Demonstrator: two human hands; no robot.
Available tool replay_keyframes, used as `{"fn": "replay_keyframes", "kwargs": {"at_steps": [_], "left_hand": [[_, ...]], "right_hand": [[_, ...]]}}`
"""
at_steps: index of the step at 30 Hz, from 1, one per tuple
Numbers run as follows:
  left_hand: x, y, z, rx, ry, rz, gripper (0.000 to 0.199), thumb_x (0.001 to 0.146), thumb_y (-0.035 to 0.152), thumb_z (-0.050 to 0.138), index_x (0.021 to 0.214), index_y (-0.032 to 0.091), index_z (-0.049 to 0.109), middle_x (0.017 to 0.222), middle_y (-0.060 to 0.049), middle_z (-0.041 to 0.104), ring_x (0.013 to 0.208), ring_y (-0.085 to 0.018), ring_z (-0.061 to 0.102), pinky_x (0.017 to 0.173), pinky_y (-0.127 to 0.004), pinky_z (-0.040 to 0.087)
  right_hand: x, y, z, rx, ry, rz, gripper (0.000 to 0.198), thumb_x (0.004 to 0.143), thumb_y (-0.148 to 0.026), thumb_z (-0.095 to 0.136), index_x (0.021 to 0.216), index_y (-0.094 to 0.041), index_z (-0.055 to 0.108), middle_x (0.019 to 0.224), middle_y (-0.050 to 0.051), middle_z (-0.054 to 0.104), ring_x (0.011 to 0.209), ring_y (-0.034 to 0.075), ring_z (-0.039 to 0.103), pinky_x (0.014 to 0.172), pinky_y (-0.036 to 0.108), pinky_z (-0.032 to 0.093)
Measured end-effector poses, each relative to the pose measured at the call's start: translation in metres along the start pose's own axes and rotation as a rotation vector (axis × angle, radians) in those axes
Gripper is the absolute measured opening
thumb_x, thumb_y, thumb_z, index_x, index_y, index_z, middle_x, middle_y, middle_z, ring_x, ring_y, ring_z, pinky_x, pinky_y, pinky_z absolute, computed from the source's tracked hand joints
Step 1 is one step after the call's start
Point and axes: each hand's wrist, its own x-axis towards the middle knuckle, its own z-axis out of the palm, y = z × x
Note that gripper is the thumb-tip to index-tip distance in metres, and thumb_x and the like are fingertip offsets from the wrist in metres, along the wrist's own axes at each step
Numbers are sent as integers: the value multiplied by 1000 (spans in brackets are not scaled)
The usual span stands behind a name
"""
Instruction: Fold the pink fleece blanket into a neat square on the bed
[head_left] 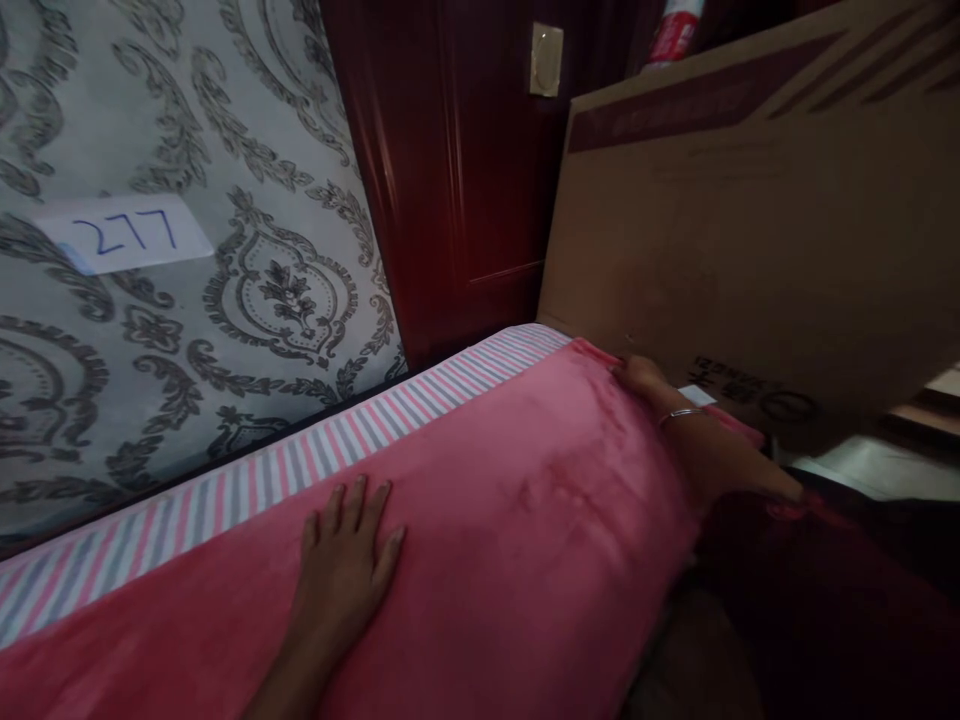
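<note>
Pink plush blanket (480, 560) is the landmark: spread out across the lower middle of the view, fairly smooth, some darker brushed patches toward its right end. Left hand (341, 560) flat on top of the blanket, palm down, fingers spread, thumb out to the side, fingertips near the blanket's far long edge. Right hand (641, 378) at the blanket's far right corner, fingers touching the edge; tips blurred and partly hidden, so cannot tell whether it pinches the cloth or just rests there. Thin bracelet (684, 412) on the right wrist, just off the blanket's right edge.

Striped sheet (360, 435), pink, grey and white, shows as a strip along the blanket's far long edge. Beyond that strip, far left of the blanket: damask wallpaper (285, 290) with a paper label (139, 235) handwritten "277". Dark red wood panel (487, 170) beyond the blanket's far right corner, square wall plate (546, 60) on it. Big cardboard box (750, 240) upright past the blanket's right end, print upside down. Red-and-white container (675, 35) above the box's top edge, well apart from the blanket.
</note>
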Motion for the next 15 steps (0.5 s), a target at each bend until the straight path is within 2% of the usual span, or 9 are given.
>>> {"fn": "replay_keyframes", "kwargs": {"at_steps": [5,7,12,15], "left_hand": [[1,3,-4,15,6,7,60,100,43,36,154,20,49,163,-14,41,151,-40,34,118,-62,29],[1,3,-5,23,8,12,61,101,43,35,154,19,48,163,-15,41,151,-40,34,118,-61,29],[1,2,-4,36,20,22,63,100,43,31,155,17,48,163,-16,41,151,-40,34,117,-62,30],[3,1,-3,50,4,22,64,99,44,30,155,18,47,163,-15,40,151,-39,33,117,-62,30]], "right_hand": [[-33,29,-22,-74,-67,110,42,96,-45,60,109,-9,76,100,21,76,94,32,74,73,35,54],[-42,34,-28,-95,-77,117,41,96,-44,60,107,-9,76,102,22,76,95,32,74,75,35,54],[-56,35,-30,-140,-34,55,40,102,-39,51,125,-12,68,125,23,70,115,32,68,90,38,52],[-59,35,-25,-161,-26,27,41,104,-39,47,128,-11,65,125,24,70,116,33,67,93,41,51]]}}
